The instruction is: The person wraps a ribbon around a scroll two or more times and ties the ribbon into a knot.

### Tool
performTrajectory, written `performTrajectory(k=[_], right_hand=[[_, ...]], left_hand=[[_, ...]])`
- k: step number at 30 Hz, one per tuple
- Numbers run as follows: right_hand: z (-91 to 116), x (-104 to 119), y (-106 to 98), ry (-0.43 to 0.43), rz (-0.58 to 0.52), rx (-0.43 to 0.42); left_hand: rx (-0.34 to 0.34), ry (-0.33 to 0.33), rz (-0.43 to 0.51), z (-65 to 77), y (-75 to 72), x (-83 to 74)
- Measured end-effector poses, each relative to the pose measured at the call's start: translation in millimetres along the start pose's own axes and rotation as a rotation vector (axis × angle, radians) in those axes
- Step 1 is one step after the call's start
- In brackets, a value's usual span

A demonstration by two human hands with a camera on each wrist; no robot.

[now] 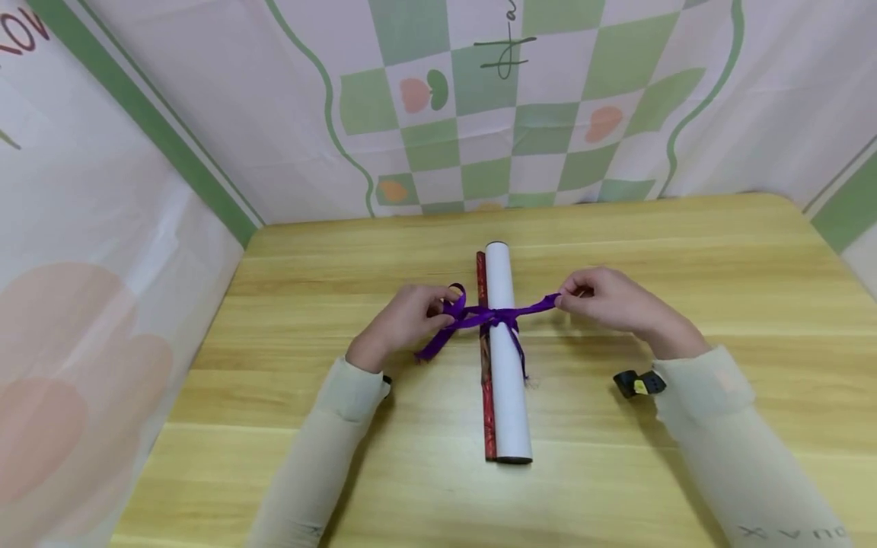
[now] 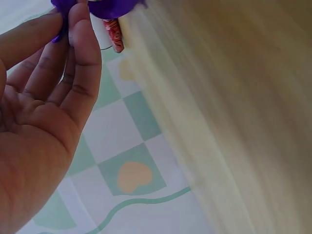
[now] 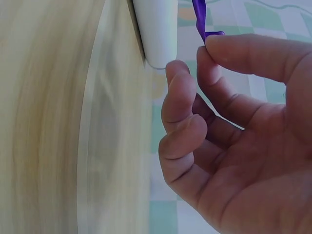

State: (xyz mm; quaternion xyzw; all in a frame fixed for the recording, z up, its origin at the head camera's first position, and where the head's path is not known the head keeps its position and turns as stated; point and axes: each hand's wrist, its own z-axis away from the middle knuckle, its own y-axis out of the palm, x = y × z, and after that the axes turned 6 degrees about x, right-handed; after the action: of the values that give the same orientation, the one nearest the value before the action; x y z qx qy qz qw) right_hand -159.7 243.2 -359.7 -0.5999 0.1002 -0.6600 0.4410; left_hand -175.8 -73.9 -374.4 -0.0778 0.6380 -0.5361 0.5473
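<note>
A white tube (image 1: 505, 396) with dark ends lies lengthwise on the table, beside a thin red patterned stick (image 1: 488, 415). Purple ribbon (image 1: 503, 313) crosses over both around their middle and is knotted there, with one tail hanging down the tube's right side. To the left, my left hand (image 1: 409, 316) pinches a looped part of the ribbon between thumb and fingers. My right hand (image 1: 606, 301) pinches a ribbon end on the right, the stretch toward the knot drawn nearly straight. The right wrist view shows that ribbon end (image 3: 200, 19) between thumb and index fingertip.
The wooden table (image 1: 274, 426) reaches back to a white cloth backdrop (image 1: 294, 152) with green checks and heart shapes. Another printed cloth (image 1: 82, 304) hangs along the left edge. A black strap piece (image 1: 639, 383) juts from the right cuff.
</note>
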Motion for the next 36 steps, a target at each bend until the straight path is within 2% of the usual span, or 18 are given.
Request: performTrajectory(k=[6, 12, 22, 36], right_hand=[[1.3, -5.3, -3.0, 0.023, -0.018, 0.04], [0.9, -9.1, -4.1, 0.031, -0.023, 0.06], [3.5, -12.4, -7.5, 0.041, -0.001, 0.068], [5.0, -17.8, -10.2, 0.067, 0.028, 0.072]], left_hand=[[0.023, -0.011, -0.029, 4.8, 1.8, 4.1], [0.026, -0.031, 0.0, 8.9, 3.0, 8.2], [0.002, -0.06, 0.003, 16.1, 1.3, 14.9], [0.019, -0.079, 0.004, 18.9, -1.0, 13.7]])
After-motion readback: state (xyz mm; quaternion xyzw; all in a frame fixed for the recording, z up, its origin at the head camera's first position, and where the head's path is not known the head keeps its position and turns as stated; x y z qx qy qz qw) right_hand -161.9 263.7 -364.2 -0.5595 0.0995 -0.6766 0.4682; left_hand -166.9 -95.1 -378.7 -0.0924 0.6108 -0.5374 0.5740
